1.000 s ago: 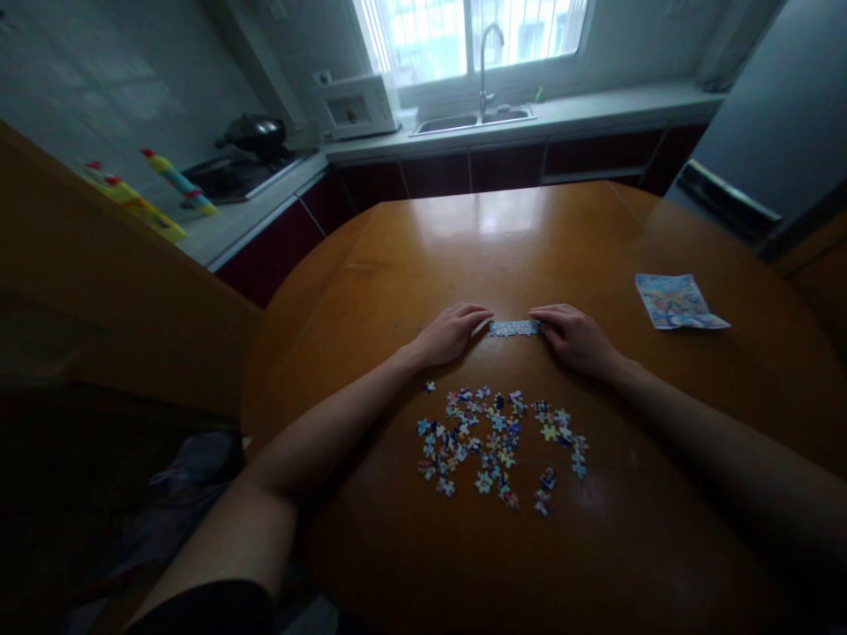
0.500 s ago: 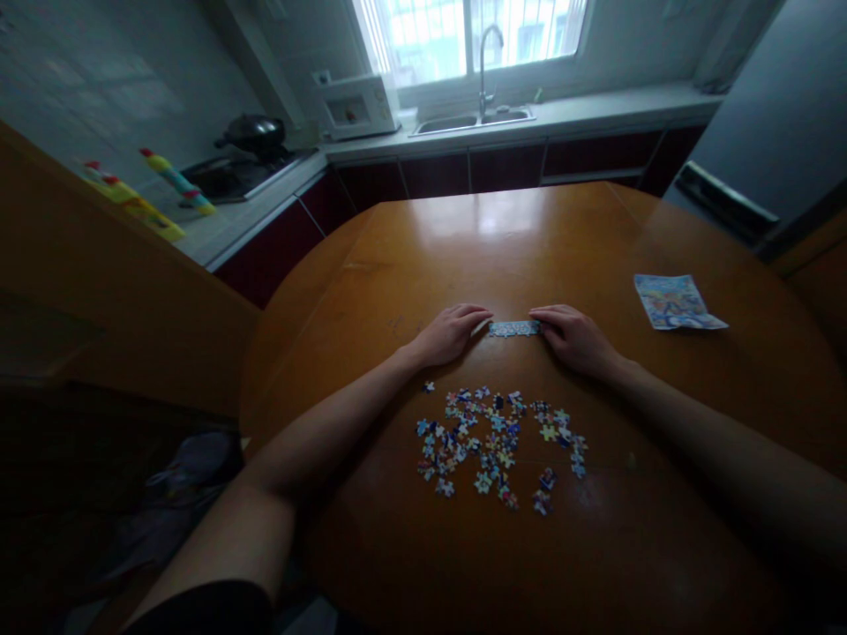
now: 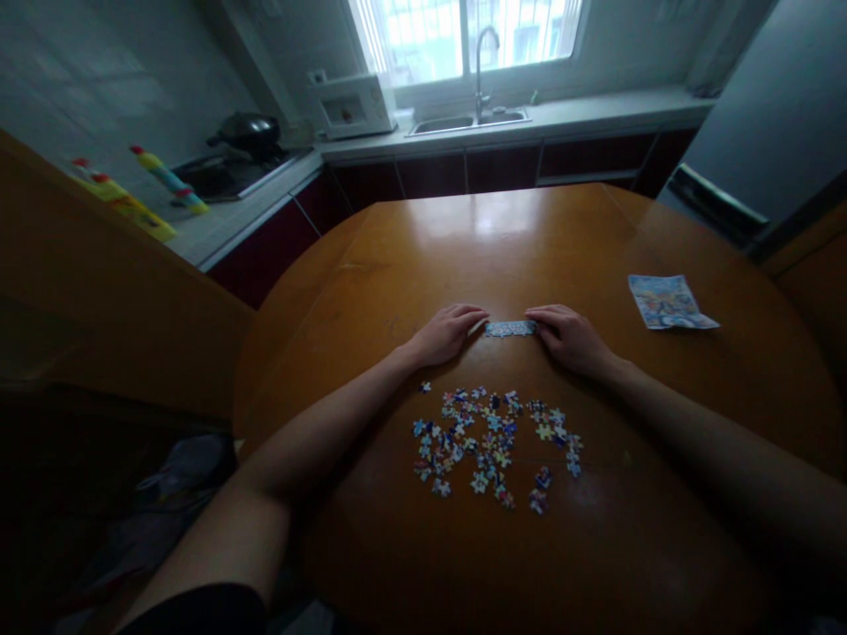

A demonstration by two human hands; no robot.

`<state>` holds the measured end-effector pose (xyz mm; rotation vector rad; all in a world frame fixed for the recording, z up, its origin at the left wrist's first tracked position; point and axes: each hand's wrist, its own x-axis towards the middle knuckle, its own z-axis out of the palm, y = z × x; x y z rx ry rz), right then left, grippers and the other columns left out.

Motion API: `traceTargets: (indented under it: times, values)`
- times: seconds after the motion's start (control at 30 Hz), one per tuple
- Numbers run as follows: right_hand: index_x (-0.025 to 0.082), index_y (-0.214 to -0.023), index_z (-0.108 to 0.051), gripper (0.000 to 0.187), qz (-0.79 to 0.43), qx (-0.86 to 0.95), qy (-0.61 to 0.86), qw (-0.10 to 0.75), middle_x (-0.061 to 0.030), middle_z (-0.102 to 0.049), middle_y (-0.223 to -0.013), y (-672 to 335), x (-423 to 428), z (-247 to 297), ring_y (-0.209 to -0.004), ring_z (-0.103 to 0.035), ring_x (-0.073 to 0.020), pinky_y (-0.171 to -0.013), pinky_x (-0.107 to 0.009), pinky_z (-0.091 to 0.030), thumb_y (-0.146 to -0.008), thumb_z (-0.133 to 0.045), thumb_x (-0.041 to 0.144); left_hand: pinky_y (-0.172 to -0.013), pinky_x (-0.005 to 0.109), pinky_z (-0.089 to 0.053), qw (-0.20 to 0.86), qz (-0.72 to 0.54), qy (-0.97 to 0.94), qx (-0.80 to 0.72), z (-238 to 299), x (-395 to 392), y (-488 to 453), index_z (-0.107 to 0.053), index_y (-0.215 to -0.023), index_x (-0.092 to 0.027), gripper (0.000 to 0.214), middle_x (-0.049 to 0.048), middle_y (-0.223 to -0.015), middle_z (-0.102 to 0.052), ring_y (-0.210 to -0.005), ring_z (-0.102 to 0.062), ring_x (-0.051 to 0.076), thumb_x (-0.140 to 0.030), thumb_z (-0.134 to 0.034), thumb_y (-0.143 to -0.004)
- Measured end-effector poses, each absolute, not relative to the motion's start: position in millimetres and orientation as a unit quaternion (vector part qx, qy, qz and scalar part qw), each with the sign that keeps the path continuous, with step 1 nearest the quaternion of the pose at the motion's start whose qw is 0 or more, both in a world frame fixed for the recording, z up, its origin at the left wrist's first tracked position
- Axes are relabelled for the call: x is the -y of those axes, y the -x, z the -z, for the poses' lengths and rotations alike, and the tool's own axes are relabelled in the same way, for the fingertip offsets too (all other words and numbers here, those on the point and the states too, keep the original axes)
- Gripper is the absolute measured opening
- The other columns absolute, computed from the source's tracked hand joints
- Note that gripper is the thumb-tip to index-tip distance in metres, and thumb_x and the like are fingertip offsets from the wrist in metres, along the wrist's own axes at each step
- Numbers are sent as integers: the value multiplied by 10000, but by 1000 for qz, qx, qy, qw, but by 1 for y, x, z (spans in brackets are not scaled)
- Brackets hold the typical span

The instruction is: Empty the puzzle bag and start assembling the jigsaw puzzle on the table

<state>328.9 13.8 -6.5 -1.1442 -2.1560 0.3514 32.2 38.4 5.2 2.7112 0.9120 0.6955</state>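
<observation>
A short strip of joined light-blue puzzle pieces (image 3: 510, 328) lies flat on the wooden table. At its left end is my left hand (image 3: 447, 334), with the fingertips closed together on or against the edge. My right hand (image 3: 570, 337) has its thumb and fingers closed over the strip's right end. Nearer to me, many loose jigsaw pieces (image 3: 493, 441) in blue, white, yellow and red are spread in a rough heap. One single piece (image 3: 424, 386) lies apart at the heap's upper left.
A creased picture sheet (image 3: 668, 302) lies on the right of the wooden table (image 3: 410, 256). Behind the table runs a counter with a sink (image 3: 450, 124), a microwave (image 3: 353, 106) and a wok (image 3: 250, 132) on the stove. Bottles (image 3: 165, 176) stand at the left.
Both hands stay at the two ends of the puzzle strip. The whole view has shifted slightly; the pieces and the sheet keep their places on the table.
</observation>
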Motion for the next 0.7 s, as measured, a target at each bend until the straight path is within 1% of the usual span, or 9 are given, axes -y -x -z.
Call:
traceTargets:
  times: [0.13, 0.53, 0.7]
  values:
    - [204, -1185, -736, 330, -131, 826, 435, 334, -107, -740, -1193, -329, -14, 7, -1126, -663, -289, -1021, -494, -525, -925, -533, 184, -1071, 477, -503, 106, -239, -914, -309, -6, -38, -32, -606, -1348, -207, 340, 129, -1316, -644, -1223, -600, 225, -292, -437, -1065]
    - [227, -1191, -732, 340, -122, 828, 438, 327, -92, -739, -1205, -328, -13, 6, -1142, -660, -288, -1029, -508, -520, -917, -539, 166, -1071, 494, -499, 112, -232, -915, -312, -5, -39, -31, -605, -1358, -216, 345, 126, -1325, -641, -1224, -600, 236, -276, -440, -1061]
    - [196, -1208, -723, 346, -132, 826, 435, 333, -117, -730, -1214, -329, -14, 6, -1141, -658, -292, -1025, -502, -525, -920, -533, 167, -1076, 491, -499, 110, -232, -915, -311, -6, -39, -31, -604, -1354, -211, 343, 125, -1327, -639, -1227, -597, 235, -266, -433, -1061]
